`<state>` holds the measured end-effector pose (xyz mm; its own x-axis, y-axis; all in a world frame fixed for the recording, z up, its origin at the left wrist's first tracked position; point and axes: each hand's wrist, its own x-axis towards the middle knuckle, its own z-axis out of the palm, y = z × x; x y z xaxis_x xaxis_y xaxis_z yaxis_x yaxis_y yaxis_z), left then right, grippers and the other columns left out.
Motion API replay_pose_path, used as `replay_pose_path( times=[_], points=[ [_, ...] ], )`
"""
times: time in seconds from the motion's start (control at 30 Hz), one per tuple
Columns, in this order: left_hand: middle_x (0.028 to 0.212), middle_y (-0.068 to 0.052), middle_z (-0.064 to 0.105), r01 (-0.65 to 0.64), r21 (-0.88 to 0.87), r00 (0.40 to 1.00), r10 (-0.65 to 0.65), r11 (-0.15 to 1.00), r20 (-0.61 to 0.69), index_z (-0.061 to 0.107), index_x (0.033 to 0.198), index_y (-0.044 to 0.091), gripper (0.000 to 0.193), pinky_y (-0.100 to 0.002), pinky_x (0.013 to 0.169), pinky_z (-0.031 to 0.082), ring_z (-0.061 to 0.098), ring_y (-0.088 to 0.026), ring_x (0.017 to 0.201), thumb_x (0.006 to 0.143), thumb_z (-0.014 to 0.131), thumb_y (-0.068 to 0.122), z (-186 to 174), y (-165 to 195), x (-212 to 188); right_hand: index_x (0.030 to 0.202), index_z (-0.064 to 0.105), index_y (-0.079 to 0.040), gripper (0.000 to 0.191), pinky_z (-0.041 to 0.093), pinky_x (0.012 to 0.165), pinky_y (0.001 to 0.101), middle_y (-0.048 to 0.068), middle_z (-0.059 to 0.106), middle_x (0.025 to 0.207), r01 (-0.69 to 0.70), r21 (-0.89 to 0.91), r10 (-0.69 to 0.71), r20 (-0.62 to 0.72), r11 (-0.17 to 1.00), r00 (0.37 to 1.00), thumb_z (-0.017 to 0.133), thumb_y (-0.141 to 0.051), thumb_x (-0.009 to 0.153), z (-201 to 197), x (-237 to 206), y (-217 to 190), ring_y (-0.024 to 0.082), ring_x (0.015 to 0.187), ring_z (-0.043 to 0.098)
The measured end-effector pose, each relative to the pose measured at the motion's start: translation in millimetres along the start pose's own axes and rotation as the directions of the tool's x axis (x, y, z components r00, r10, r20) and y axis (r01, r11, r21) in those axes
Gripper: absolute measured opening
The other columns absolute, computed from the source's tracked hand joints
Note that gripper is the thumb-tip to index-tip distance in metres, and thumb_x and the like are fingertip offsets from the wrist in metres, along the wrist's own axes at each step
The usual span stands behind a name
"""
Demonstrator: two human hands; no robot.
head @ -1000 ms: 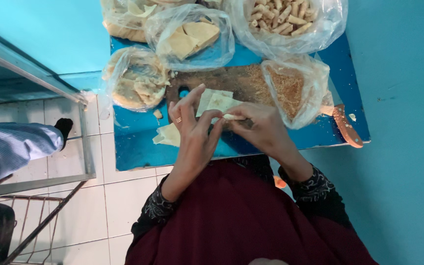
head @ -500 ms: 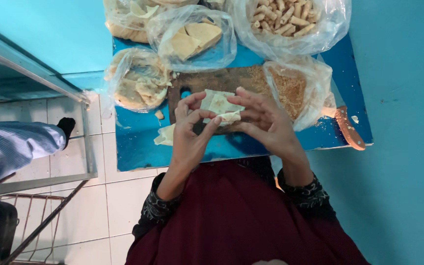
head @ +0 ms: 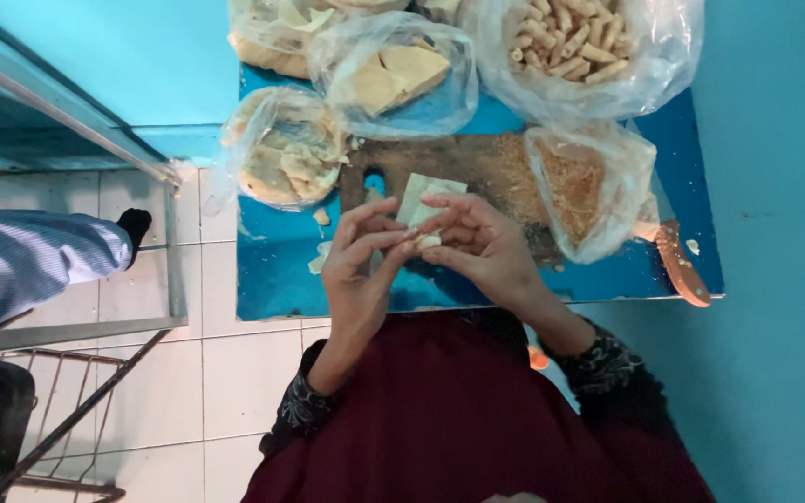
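Observation:
My left hand [head: 358, 265] and my right hand [head: 477, 247] meet over a dark wooden board [head: 486, 163] on a small blue table [head: 277, 279]. Both pinch a small pale piece of dough wrapper [head: 426, 240] between their fingertips. A flat pale wrapper sheet [head: 419, 194] lies on the board just beyond my fingers. Small scraps of wrapper [head: 320, 256] lie on the table left of my left hand.
Several clear plastic bags stand at the table's far side: rolled sticks [head: 570, 42], flat sheets [head: 393, 74], scraps [head: 286, 154], brown crumbs [head: 575, 186]. A knife with a brown handle [head: 682, 265] lies at the right edge. Another person's blue-sleeved leg [head: 30, 261] is at left by a metal frame [head: 67, 326].
Both hands have drawn together and slightly nearer to me, folding the wrapper piece smaller between the fingertips. The view has shifted a little.

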<state>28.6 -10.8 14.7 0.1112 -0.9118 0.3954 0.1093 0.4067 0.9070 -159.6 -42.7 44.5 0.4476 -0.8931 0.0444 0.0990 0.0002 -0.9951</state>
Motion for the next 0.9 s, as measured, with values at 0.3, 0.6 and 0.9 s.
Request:
replay_pose_path(
  times=[0.3, 0.6, 0.9],
  points=[
    [0.133, -0.012, 0.062, 0.202, -0.394, 0.968, -0.243, 0.897, -0.056, 0.072, 0.122, 0.000, 0.031, -0.032, 0.099, 0.055, 0.066, -0.020, 0.121, 0.092, 0.071, -0.009, -11, 2, -7, 0.137, 0.054, -0.002, 0.041, 0.058, 0.099, 0.0310, 0.010, 0.068, 0.120, -0.018, 0.004, 0.018, 0.098, 1.000, 0.995, 0.069, 0.003, 0.098, 23, 24, -14, 0.017, 0.114, 0.071],
    [0.117, -0.019, 0.074, 0.112, -0.371, 0.932, -0.227, 0.922, -0.282, 0.072, 0.113, -0.006, 0.018, -0.034, 0.097, 0.059, 0.073, -0.022, 0.108, 0.097, 0.070, -0.013, -39, -5, -15, 0.140, 0.056, -0.015, 0.050, 0.058, 0.085, 0.0306, 0.006, 0.071, 0.115, -0.124, -0.523, 0.246, 0.170, 0.843, 0.954, 0.069, -0.007, 0.093, 30, 60, -54, 0.014, 0.099, 0.071],
    [0.116, -0.018, 0.072, -0.022, -0.026, 0.929, 0.011, 0.999, -0.370, 0.045, 0.148, -0.001, 0.063, -0.036, 0.093, 0.064, 0.074, -0.023, 0.106, 0.093, 0.073, -0.014, -38, -6, -12, 0.122, 0.071, -0.008, 0.042, 0.041, 0.082, 0.0491, 0.018, 0.047, 0.125, 0.619, -0.782, -0.219, 0.618, -0.073, 0.755, 0.073, -0.013, 0.080, 30, 176, -15, 0.036, 0.121, 0.045]
  ],
)
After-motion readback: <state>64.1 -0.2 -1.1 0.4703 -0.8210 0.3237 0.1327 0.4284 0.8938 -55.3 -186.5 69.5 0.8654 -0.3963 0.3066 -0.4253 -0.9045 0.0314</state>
